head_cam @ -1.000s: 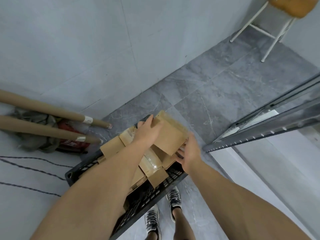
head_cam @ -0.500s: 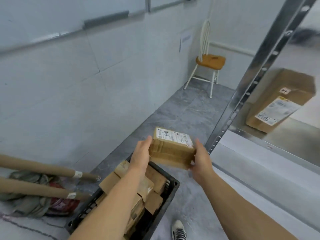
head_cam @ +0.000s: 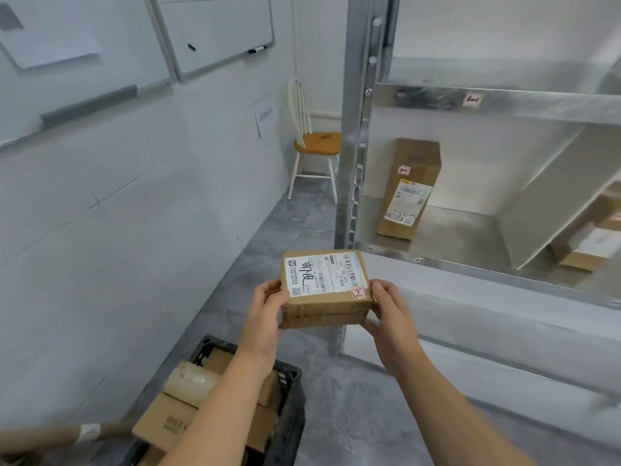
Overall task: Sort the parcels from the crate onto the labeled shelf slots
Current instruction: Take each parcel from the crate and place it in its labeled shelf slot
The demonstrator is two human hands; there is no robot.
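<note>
Parcel lifted clear of crate, view swung up to shelf. Parcel now centre frame, label up. Left hand grips its left end, right hand its right end. Crate sits lower left.

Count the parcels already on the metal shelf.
3: a tall brown cardboard box upright left of the grey divider panel, two brown boxes right of it; more may be hidden.

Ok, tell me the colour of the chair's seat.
The chair seat is orange-brown wood, clearest in the head view.
</note>
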